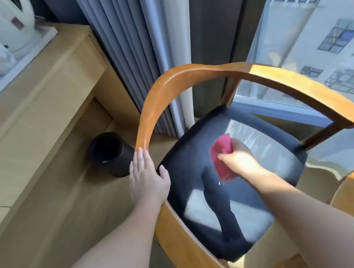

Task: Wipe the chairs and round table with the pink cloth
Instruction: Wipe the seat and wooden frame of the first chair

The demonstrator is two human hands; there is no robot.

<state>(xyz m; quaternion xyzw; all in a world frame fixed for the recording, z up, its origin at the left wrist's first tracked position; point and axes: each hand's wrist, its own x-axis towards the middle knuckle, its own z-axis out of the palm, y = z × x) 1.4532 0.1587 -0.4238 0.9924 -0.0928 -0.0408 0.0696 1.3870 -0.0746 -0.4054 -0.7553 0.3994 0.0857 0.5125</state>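
one pink cloth [223, 153], folded small, lies flat near the middle of the dark chair seat [187, 178] under the right hand [239, 157], whose grip pinches it, thumb on top. it looks light, soft and limp, likely to bunch unless pressed flat, so holding it mid-fold with the palm down seems best. its long axis runs from the seat's near side toward the back, one corner pointing away. at the seat's left edge the left hand [147, 177] rests on the curved wooden rail [189, 71], grip spread, fingers straight. left of the seat stands a black bin [111, 154], beyond it a wooden worktop [35, 97]; behind the seat, grey curtains [125, 43]
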